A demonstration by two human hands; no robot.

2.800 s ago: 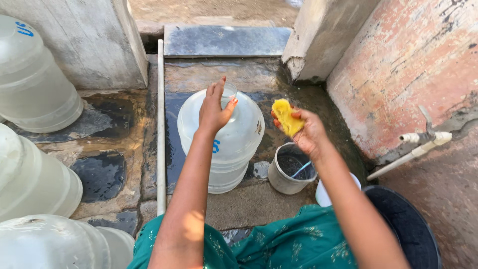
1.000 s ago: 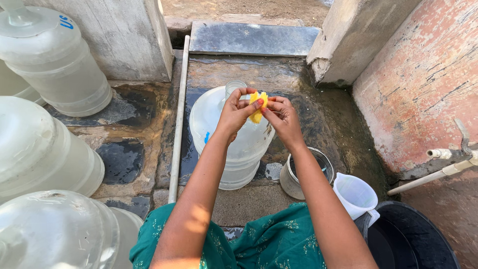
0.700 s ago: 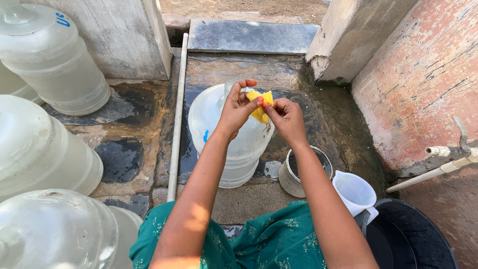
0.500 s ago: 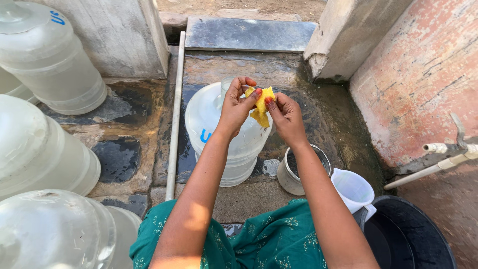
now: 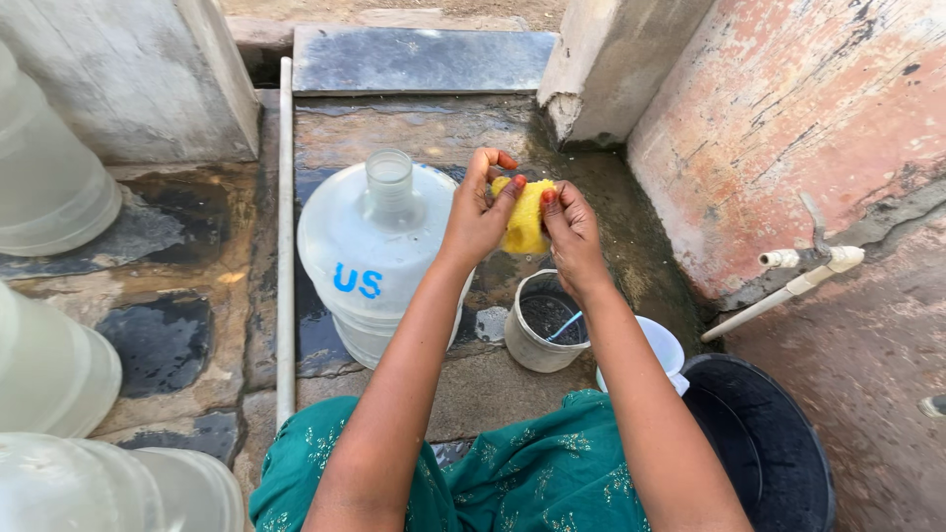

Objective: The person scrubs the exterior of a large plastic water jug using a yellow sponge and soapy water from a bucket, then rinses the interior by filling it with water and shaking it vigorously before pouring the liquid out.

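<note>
Your left hand (image 5: 478, 212) and right hand (image 5: 572, 236) are both pinched on the small yellow soft sponge (image 5: 525, 215). The fingers of each hand close on one side of it, thumbs toward you. The sponge is held in the air, just right of the large translucent plastic water jar (image 5: 379, 261) and level with its open neck.

To work the sponge well, as it appears:
- Keep both thumbs pressed flat against its near face so it cannot slip.
- Hold it above the small grey plastic tub (image 5: 545, 323), which stands just right of the jar's base, so that any drips fall there.
- Keep your wrists clear of the jar's neck.

The sponge is bright yellow, folded or bunched between your fingers, and mostly hidden by them; whether it is wet cannot be told. The jar stands upright on the wet stone floor (image 5: 473, 374), uncapped. A white plastic jug (image 5: 650, 347) and a black round basin (image 5: 764, 443) lie farther right of the jar.
</note>
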